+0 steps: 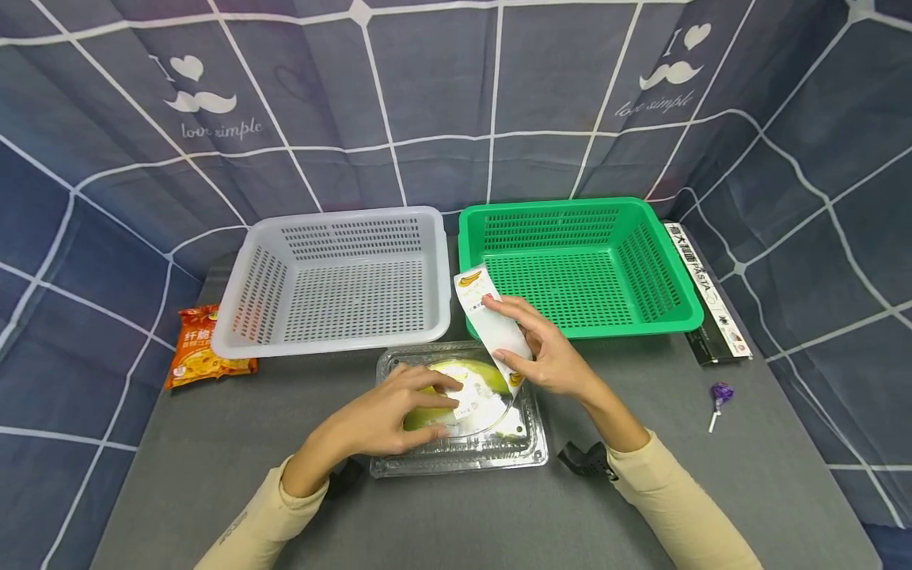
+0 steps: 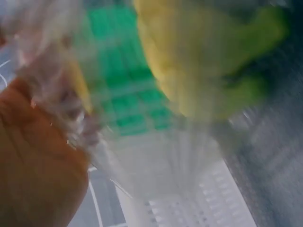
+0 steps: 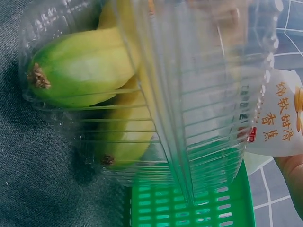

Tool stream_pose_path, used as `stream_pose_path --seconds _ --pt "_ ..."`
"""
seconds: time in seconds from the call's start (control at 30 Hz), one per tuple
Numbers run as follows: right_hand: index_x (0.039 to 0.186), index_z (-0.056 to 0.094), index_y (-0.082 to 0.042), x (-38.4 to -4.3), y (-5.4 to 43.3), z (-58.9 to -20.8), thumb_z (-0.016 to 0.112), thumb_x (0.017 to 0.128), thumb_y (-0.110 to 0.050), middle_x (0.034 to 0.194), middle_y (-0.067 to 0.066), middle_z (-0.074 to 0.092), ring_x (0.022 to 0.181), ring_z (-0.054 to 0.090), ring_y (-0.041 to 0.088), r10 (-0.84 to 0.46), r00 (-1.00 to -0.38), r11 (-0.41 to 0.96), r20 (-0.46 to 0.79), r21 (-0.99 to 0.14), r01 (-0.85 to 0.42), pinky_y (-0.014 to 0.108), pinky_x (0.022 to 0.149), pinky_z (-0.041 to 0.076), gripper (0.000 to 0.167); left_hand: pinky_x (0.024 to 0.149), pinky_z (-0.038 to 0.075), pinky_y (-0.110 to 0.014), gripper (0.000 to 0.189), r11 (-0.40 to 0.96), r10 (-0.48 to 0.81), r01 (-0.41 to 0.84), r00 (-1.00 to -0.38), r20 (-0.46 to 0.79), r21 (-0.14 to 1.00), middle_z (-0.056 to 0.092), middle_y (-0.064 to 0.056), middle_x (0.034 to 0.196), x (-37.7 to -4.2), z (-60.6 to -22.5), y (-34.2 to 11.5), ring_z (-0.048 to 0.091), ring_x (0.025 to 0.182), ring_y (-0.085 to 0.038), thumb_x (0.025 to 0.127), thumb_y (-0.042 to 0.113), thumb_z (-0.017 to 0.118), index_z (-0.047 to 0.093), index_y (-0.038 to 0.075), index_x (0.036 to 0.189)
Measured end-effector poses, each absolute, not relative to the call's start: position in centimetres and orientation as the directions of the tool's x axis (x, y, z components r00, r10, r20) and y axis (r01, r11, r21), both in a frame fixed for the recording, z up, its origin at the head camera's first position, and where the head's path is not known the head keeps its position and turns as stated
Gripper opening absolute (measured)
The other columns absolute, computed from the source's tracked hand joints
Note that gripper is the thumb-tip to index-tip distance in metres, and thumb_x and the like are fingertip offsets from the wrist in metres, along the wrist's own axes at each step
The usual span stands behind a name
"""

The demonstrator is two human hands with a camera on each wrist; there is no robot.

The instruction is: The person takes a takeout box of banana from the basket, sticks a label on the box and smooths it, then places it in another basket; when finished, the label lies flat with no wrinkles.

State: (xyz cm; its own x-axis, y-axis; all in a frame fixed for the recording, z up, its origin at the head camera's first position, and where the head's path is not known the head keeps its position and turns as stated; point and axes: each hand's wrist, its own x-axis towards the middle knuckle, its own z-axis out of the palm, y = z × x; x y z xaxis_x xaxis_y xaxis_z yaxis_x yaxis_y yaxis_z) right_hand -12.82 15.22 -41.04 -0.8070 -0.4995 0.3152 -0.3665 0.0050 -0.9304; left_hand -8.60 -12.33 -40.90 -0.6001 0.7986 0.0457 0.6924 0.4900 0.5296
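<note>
- Here's my right hand, pinching the white paper strip between thumb and fingers, just on my side of the green basket, by its left front corner.
- Over to my left hand: fingers spread and slightly bent across the lid of the clear plastic box, grasping nothing that I can make out; the left wrist view is too blurred to add more.
- The box lies flat on my side of the green basket, off toward its left end, with at least 2 bananas inside.
- Handling, then: the strip looks feather-light, bendy and easy to crease or tear; I'd pinch it by its long edges, near the middle.
- The box should carry some weight, its thin ribbed walls slick and springy; I'd take the rim at its 2 short ends, sparing the fruit, which would bruise.
- Directions: the strip's long axis slants, upper end at the green basket's left front corner, lower end coming back toward me over the box. Whether that end is fixed there, I can't tell.
- The box's long axis runs roughly along the green basket's front edge.
</note>
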Motion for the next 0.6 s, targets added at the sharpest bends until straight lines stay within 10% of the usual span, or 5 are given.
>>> stream_pose_path --seconds 0.6 --pt "0.146 0.040 0.003 -12.0 15.7 -40.5 0.059 0.088 0.012 0.149 0.018 0.034 0.120 0.046 0.017 -0.655 -0.688 -0.027 0.312 -0.920 -0.391 0.026 0.084 0.052 0.062 0.106 0.028 -0.048 0.033 0.216 0.702 0.760 -0.557 0.444 0.613 0.053 -0.008 0.141 -10.3 -36.3 -14.6 0.043 0.131 -0.025 0.080 0.016 0.077 0.073 0.022 0.113"
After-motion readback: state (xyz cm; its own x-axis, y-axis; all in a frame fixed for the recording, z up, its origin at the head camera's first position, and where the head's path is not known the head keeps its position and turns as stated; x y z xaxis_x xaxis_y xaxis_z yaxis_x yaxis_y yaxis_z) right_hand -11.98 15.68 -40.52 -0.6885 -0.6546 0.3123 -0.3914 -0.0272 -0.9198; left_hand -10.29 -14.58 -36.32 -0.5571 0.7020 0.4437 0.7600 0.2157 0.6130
